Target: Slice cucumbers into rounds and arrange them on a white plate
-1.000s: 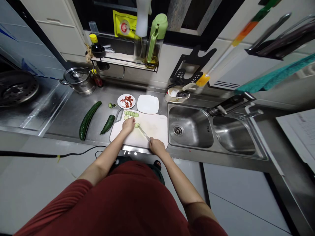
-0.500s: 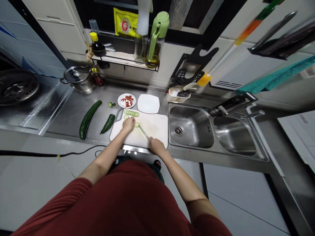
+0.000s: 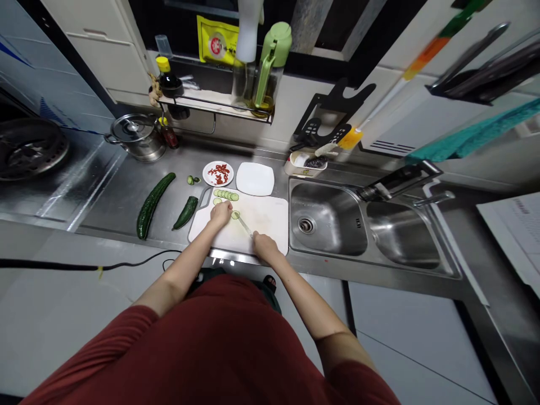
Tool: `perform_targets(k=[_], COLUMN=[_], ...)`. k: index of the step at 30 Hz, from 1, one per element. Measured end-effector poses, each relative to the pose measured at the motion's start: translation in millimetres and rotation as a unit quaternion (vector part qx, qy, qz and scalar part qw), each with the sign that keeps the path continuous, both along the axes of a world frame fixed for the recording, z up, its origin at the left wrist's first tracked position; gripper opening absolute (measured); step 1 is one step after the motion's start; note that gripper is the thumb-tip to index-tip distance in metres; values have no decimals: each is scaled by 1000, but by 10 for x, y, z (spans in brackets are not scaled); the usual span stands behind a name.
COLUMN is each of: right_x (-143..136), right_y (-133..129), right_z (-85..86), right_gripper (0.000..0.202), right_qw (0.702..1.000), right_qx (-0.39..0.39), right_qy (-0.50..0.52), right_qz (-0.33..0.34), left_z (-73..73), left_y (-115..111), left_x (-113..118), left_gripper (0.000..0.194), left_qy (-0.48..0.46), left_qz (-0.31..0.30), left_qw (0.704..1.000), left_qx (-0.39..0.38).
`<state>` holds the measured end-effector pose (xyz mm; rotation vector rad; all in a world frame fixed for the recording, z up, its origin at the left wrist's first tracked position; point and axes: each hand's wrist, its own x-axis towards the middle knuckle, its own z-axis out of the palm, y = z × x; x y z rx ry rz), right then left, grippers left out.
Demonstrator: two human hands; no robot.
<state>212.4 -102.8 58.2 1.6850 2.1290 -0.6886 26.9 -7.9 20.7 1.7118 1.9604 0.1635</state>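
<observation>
My right hand (image 3: 265,247) is wrapped round the handle of a knife (image 3: 246,227), whose blade slants up and left over the white cutting board (image 3: 265,214). The blade's tip meets a pale cucumber slice (image 3: 235,215). Just left of that slice, my left hand (image 3: 220,213) has its fingers drawn together over the board; whatever they hold is hidden. Beyond it lies a row of overlapping cucumber slices (image 3: 226,194), with another loose slice (image 3: 217,201) just in front of the row.
Left of the board lie a cut cucumber piece (image 3: 185,212), a whole cucumber (image 3: 154,206) and small end pieces (image 3: 191,180). Behind it stand a plate of chopped red bits (image 3: 218,174) and a white square plate (image 3: 255,179). A double sink (image 3: 329,216) adjoins on the right.
My right hand and the knife have shifted slightly left and up toward the slice. My left hand has hardly moved.
</observation>
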Motion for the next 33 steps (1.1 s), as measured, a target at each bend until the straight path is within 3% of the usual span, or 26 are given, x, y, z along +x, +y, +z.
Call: perform_targets(k=[16, 33], right_x=[-47, 156], right_y=[53, -198], right_z=[36, -30], right_gripper=[27, 26], right_qw=[1000, 1000], right_qx=[-5, -4], right_qy=[-2, -14], right_qz=[-4, -8], left_z=[4, -85], left_y=[-1, -1], left_x=[-10, -13], left_gripper=[16, 17], left_qy=[-8, -4], left_qz=[2, 13], left_qw=[1000, 1000], left_qx=[0, 13])
